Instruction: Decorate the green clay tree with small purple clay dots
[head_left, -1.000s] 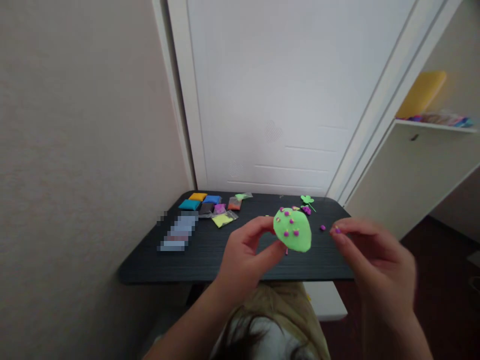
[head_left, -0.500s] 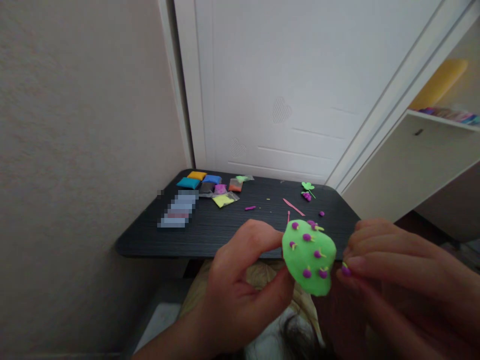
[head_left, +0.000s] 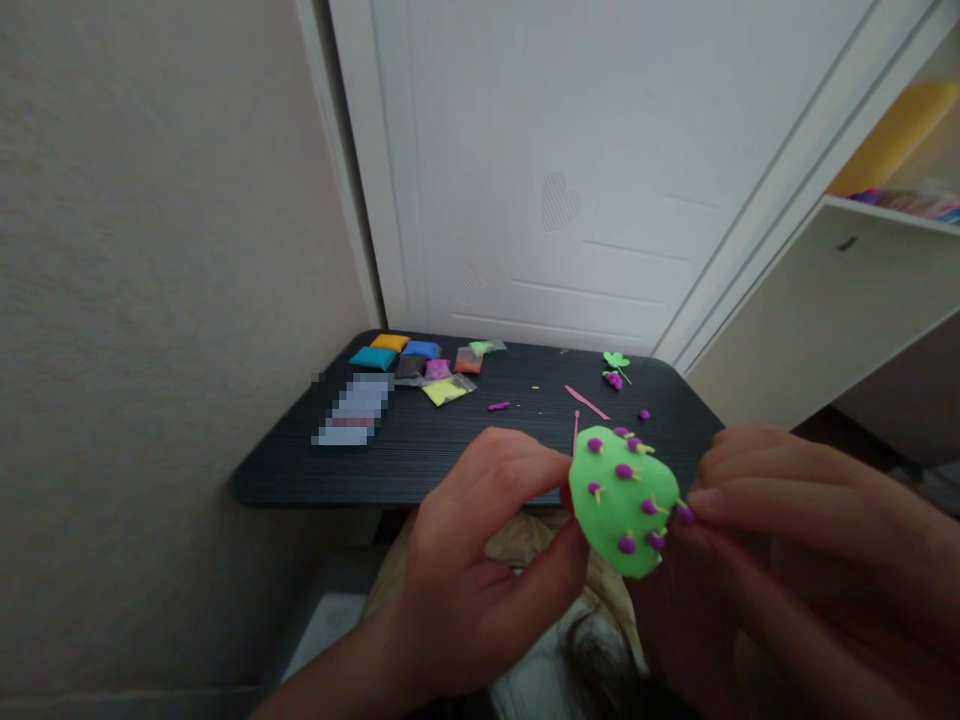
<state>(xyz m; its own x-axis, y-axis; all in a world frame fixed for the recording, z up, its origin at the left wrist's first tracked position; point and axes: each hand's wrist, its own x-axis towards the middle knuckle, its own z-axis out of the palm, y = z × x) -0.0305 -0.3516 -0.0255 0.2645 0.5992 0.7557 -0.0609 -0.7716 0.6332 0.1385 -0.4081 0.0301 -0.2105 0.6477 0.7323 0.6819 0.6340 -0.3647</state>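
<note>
My left hand (head_left: 487,560) grips a rounded green clay piece (head_left: 611,515) by its left side, between thumb and fingers. Several small purple balls with thin yellow strips dot its surface. What lies behind the green clay is mostly hidden. At its right edge, my right hand (head_left: 802,540) pinches a small purple clay ball (head_left: 685,514) with a yellow strip on it. That ball is right by the green rim; whether it touches, I cannot tell. Both hands are raised in front of the table's near edge.
On the dark table (head_left: 420,470) lie several clay packets, among them a yellow packet (head_left: 448,390). A pink clay knife (head_left: 587,402), a purple roll (head_left: 498,406), a loose purple ball (head_left: 644,414) and a green leaf shape (head_left: 616,361) are there too. A pixelated item (head_left: 356,408) sits left.
My right hand has brought the purple ball leftward to the green clay's edge. The green clay has turned a little, and the view has shifted slightly.
</note>
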